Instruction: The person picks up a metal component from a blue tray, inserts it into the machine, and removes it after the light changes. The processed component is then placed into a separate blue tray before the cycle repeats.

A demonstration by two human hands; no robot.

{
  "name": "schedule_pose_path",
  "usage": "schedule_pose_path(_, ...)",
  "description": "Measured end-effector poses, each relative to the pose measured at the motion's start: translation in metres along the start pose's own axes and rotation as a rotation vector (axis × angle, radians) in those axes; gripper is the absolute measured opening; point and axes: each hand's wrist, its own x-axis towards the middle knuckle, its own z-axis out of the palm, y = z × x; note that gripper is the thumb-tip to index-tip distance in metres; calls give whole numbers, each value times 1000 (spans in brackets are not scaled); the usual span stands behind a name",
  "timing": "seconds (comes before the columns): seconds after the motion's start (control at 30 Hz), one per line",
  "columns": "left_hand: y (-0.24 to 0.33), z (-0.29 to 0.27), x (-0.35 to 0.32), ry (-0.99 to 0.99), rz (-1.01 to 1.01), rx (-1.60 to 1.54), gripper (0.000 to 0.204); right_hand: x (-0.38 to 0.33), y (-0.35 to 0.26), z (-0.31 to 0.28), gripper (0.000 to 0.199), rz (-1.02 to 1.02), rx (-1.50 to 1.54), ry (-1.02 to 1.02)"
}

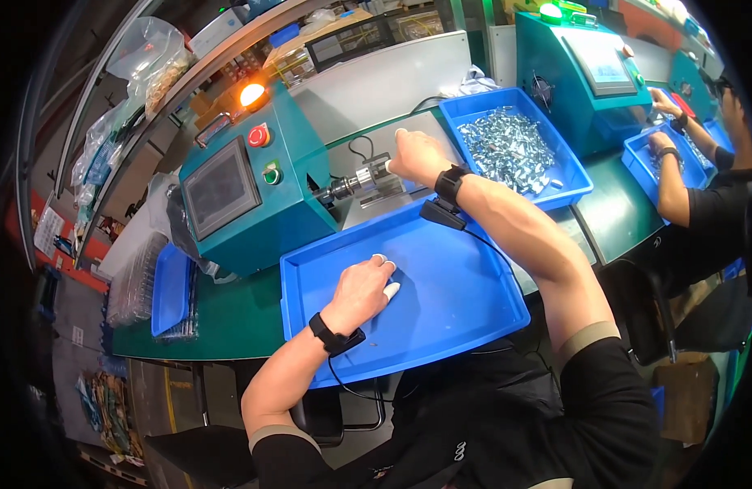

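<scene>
My left hand (pixel 361 290) hovers over or rests on a wide blue tray (pixel 441 326); I cannot tell which. Its thumb stands apart from the curled fingers, white covers sit on the fingertips, and nothing shows between them. Farther off, my right hand (pixel 421 156) is at the outer end of a metal spindle fixture (pixel 360 184) on a teal machine (pixel 266 187). The fingers there are bent inward, also with white tip covers. Whatever they may pinch is too small or hidden to make out.
Right of the fixture stands a blue bin (pixel 573 183) heaped with small shiny metal parts (pixel 506 147). The machine carries a touch screen (pixel 221 187), a red button (pixel 259 135) and a lit orange lamp (pixel 252 95). At far right, another person (pixel 677 179) works at a second teal machine (pixel 580 81).
</scene>
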Motion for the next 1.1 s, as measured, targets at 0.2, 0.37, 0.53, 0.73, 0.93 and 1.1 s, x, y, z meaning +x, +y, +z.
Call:
schedule_pose_path(0.2, 1, 4, -3, 89, 38, -1, 30, 1, 4, -3, 34, 3, 54, -10)
schedule_pose_path(0.37, -1, 3, -5, 94, 19, -2, 29, 3, 0, -6, 32, 3, 53, -21)
schedule_pose_path(0.53, 4, 7, -5, 100, -21, -11, 27, 8, 4, -11, 39, 13, 35, 1)
schedule_pose_path(0.73, -2, 14, -10, 139, 29, -53, 25, -6, 68, -44, 58, -6, -12, -1)
schedule_pose_path(0.93, -7, 10, -3, 138, 68, -61, 25, -32, 140, -92, 52, 154, 159, 416)
schedule_pose_path(1.1, -2, 6, 31, 87, 36, -15, 24, -83, 124, -69, 44, -16, 491, 504)
